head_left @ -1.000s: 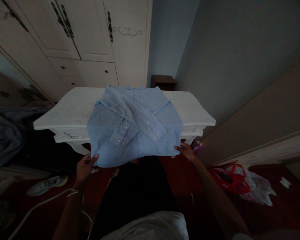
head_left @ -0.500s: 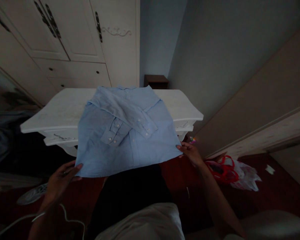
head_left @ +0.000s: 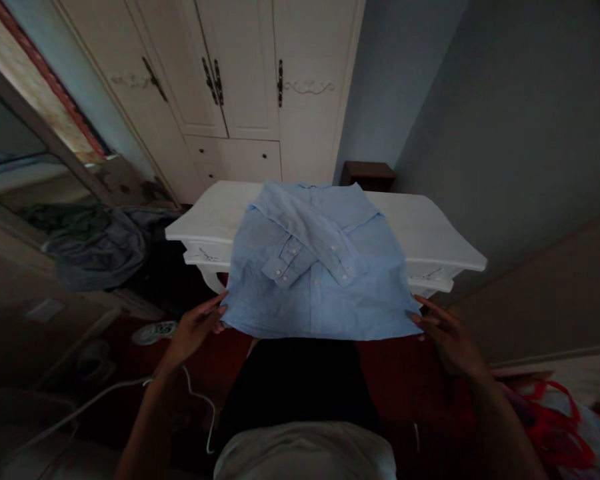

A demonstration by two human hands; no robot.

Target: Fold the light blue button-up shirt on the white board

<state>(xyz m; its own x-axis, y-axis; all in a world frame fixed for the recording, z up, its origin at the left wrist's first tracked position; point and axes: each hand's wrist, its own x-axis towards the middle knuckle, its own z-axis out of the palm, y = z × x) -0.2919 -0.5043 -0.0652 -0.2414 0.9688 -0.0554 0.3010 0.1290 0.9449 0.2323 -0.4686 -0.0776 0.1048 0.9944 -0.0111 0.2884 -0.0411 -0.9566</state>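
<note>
A light blue button-up shirt (head_left: 320, 267) lies face down on a white table (head_left: 430, 230), its sleeves crossed over the back and its hem hanging past the table's near edge. My left hand (head_left: 197, 327) pinches the hem's left corner. My right hand (head_left: 443, 330) grips the hem's right corner, with the fingers closed on the cloth. Both corners are lifted off the table toward me.
A cream wardrobe (head_left: 250, 87) stands behind the table. A heap of grey clothes (head_left: 100, 243) lies to the left, a shoe (head_left: 155, 331) and a white cable (head_left: 80, 413) on the red floor. A red-handled plastic bag (head_left: 560, 427) sits at the lower right. A dark stool (head_left: 367, 175) stands by the wall.
The camera has swung left and up, so the table and shirt sit further right in view. Both hands keep hold of the hem corners; the right hand has dropped lower and further right.
</note>
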